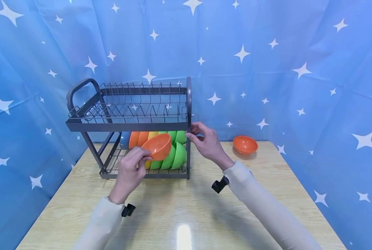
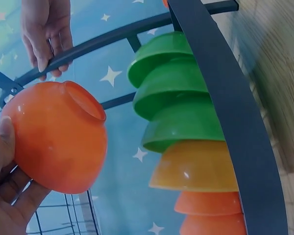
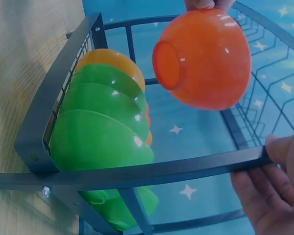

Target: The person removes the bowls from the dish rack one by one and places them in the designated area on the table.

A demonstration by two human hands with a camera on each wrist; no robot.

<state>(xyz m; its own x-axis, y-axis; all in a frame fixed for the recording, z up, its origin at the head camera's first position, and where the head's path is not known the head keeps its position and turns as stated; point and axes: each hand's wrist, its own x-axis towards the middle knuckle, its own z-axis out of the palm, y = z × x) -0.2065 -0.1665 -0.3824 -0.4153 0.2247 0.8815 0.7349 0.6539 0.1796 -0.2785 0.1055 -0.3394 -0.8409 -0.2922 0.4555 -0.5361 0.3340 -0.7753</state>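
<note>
Pinched by its rim, an orange bowl is in my left hand, in front of the rack's lower tier. The left wrist view shows the thumb on the bowl's side and its base ring facing away. My right hand grips the right upright post of the dark dish rack, thumb on one side and fingers on the other. On the lower tier, green bowls stand on edge at the right, then yellow bowls, orange bowls and a blue bowl.
Another orange bowl sits upright on the wooden table, right of the rack. Wire slots line the upper tier. A blue curtain with white stars hangs behind and along both sides.
</note>
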